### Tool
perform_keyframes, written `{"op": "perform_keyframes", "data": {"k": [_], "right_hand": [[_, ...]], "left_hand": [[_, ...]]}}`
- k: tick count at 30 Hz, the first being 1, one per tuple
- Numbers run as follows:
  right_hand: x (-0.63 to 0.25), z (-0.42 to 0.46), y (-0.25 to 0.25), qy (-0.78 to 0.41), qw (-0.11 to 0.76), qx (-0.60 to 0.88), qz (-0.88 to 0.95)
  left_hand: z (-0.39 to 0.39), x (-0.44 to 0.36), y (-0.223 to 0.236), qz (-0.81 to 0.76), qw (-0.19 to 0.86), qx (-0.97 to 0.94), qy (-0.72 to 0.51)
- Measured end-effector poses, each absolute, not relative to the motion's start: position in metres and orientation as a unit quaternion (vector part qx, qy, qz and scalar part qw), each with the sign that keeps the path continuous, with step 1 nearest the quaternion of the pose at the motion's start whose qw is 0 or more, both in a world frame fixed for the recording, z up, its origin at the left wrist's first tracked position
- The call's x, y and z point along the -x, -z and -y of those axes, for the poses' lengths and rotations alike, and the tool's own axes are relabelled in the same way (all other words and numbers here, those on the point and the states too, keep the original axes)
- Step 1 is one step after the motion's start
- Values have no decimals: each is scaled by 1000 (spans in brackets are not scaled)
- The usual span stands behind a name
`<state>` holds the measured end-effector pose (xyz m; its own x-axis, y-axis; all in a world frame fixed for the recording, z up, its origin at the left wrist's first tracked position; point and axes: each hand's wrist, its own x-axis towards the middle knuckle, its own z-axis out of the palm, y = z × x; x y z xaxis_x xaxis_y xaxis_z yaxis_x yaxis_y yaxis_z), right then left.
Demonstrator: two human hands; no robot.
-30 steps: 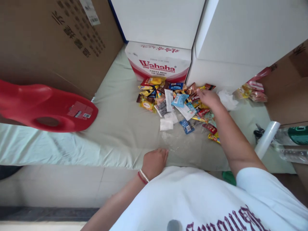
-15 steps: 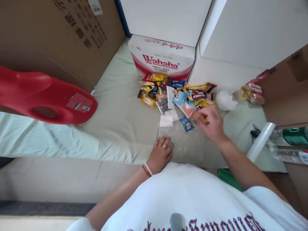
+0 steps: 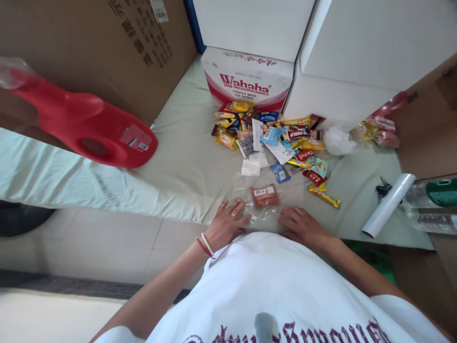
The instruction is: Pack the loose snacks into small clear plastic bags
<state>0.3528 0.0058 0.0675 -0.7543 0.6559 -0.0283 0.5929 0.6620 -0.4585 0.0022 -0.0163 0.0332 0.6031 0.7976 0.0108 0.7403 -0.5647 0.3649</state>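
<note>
A reddish-brown snack packet [image 3: 264, 196] with a white label lies on a sheet of clear plastic film [image 3: 266, 216] close to my body. My left hand [image 3: 230, 220] rests flat at the film's left edge, fingers spread. On the other side, my right hand [image 3: 303, 225] lies with its fingers stretched out by the film's right edge. Neither hand holds the packet. Just beyond it are a small blue packet [image 3: 280, 172] and a white square packet [image 3: 250, 167]. A yellow wrapped bar [image 3: 324, 196] lies beyond my right hand.
A heap of wrapped snacks [image 3: 273, 136] sits against the Wahaha box [image 3: 248, 78]. At left lies a red jug [image 3: 93, 128] beside a large cardboard box [image 3: 89, 52]. A crumpled white bag [image 3: 337, 140], a clear film roll [image 3: 389, 205] and plastic bottles [image 3: 432, 195] are at right.
My right hand has come back from the snack heap to the film's right edge. The reddish-brown packet now lies on the film. My left hand stays at the left edge.
</note>
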Motion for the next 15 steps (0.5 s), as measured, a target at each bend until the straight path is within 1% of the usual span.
{"op": "perform_keyframes", "data": {"k": [2,4,6,9,10,12,15], "right_hand": [[-364,4,-57,-249,83,349,900],[-368,4,-51,-301,130,356,875],[-366,-7,-54,-376,170,381,828],[-354,-40,-67,-495,189,456,716],[-349,-54,-72,-529,188,477,677],[-339,-83,-78,-574,176,507,619],[-331,-122,-80,-575,127,548,594]], "left_hand": [[10,2,-33,-425,178,-883,-93],[1,8,-32,-409,223,-878,-113],[-12,15,-33,-403,285,-857,-147],[-32,18,-40,-435,360,-804,-189],[-38,16,-43,-443,367,-796,-189],[-46,9,-49,-443,346,-810,-166],[-54,-2,-49,-453,284,-834,-137]]}}
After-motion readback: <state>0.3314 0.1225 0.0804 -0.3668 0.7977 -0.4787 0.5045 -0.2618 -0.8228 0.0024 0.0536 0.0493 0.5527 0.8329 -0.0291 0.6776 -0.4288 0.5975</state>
